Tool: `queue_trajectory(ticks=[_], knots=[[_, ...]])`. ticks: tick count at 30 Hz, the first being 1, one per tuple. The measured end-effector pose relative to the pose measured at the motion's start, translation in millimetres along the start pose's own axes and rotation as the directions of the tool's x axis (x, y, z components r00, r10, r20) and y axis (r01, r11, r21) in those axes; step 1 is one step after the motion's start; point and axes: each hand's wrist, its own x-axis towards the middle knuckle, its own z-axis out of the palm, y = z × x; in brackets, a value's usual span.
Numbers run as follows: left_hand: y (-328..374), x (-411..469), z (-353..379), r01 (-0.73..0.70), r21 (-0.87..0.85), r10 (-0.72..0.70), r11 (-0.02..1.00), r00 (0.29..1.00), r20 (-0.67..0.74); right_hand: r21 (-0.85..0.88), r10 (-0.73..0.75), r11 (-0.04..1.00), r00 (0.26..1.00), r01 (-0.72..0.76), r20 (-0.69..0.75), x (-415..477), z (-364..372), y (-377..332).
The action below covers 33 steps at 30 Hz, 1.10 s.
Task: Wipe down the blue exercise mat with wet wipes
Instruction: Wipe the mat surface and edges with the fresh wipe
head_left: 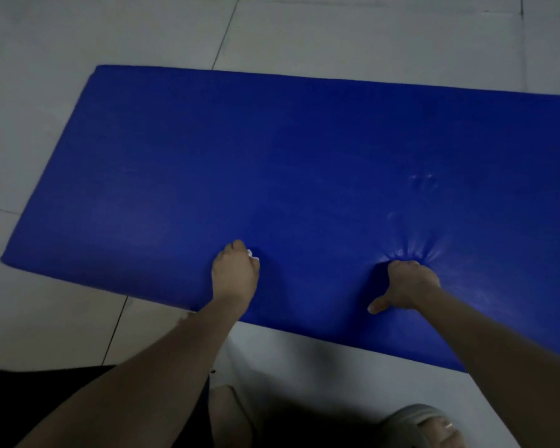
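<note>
The blue mat [304, 156] lies flat on the tiled floor [78, 33], stretching away under and beyond both hands. The left hand [235, 274] rests on its near part, fingers curled around a white wipe [253, 255] that peeks out past the knuckles. To its right, the right hand [408, 286] presses its curled fingers into the mat, holding nothing, thumb spread; creases fan out from them. Nearer than the right hand, a grey slipper [424, 421] stands on the floor.
</note>
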Motion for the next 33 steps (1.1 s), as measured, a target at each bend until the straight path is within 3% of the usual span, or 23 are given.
queue_trajectory(ticks=[3, 7, 10, 13, 15, 18, 23, 27, 30, 33], knots=[[24.2, -14.9, 8.9, -0.01, -0.096, 0.012, 0.995, 1.0, 0.02, -0.013, -0.01, 1.0, 1.0, 0.01, -0.006, 0.4, 1.0, 0.6], [68.7, -41.6, 30.1, -0.163, -0.095, 0.169, 0.982, 0.984, 0.06, -0.012, -0.012, 1.0, 1.0, 0.012, -0.024, 2.6, 2.5, 1.9], [112.3, -70.0, 53.1, -0.332, -0.009, 0.33, 0.943, 0.931, 0.158, -0.019, -0.01, 1.0, 0.999, 0.009, -0.036, 4.5, 3.7, 3.2], [140.1, -93.1, 67.6, -0.44, -0.074, 0.446, 0.895, 0.874, 0.191, -0.018, -0.003, 1.0, 1.0, 0.003, -0.017, 7.6, 6.1, 2.2], [143.3, -97.3, 63.2, -0.529, -0.092, 0.536, 0.844, 0.825, 0.18, -0.019, -0.008, 1.0, 1.0, 0.008, -0.003, 9.7, 4.5, 0.6], [121.2, -87.4, 48.6, -0.63, 0.011, 0.617, 0.777, 0.765, 0.184, -0.007, -0.023, 1.0, 1.0, 0.023, -0.001, 11.5, 1.5, -0.2], [44.2, -53.8, 20.9, -0.48, 0.081, 0.471, 0.873, 0.875, 0.112, -0.006, -0.027, 1.0, 1.0, 0.027, 0.004, 10.7, 4.4, 5.0], [-15.0, -20.9, -7.2, -0.124, 0.143, 0.114, 0.982, 0.99, 0.081, -0.003, -0.034, 0.999, 0.999, 0.034, -0.008, 8.5, 3.7, 5.4], [-12.1, -24.5, -8.6, 0.025, 0.079, -0.028, 0.997, 0.999, 0.031, 0.001, -0.036, 0.999, 0.999, 0.036, -0.003, 7.8, 3.4, 5.7], [17.8, -43.4, 4.3, 0.007, -0.013, -0.007, 1.0, 0.998, 0.064, -0.002, -0.047, 0.999, 0.999, 0.047, -0.013, 9.1, 5.8, 7.7]])
